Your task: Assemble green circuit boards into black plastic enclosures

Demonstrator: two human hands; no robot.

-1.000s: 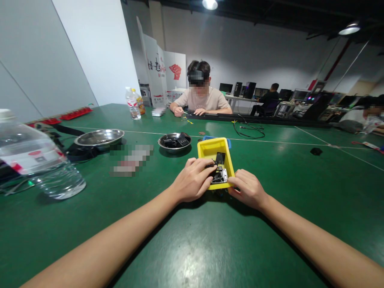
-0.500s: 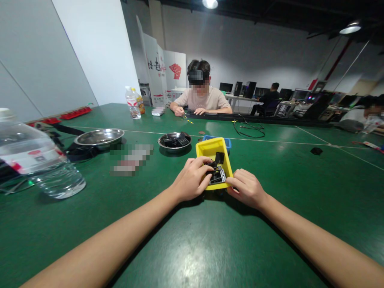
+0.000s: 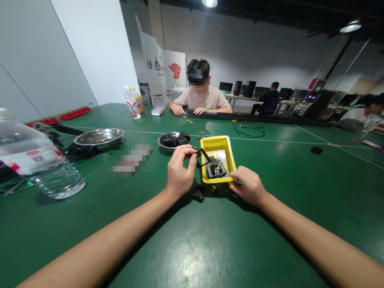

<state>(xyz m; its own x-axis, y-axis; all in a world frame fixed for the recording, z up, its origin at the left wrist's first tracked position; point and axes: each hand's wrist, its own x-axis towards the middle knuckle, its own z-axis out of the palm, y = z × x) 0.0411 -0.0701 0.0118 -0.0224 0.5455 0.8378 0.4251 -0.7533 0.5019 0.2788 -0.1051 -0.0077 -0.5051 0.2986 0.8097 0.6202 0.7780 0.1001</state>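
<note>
A black frame [image 3: 205, 155] is pinched between thumb and fingers of the left hand [image 3: 181, 170] at the left rim of a yellow bin [image 3: 229, 156], whose near right corner is gripped by the right hand [image 3: 248, 185]. One black piece [image 3: 199, 193] is already laid out on the green surface [image 3: 192, 240], while several parts [image 3: 216, 171] are left inside the bin. Beyond, a steel bowl [image 3: 161, 141] is seen, and computers [image 3: 246, 93] are ranged before the back wall [image 3: 255, 52].
</note>
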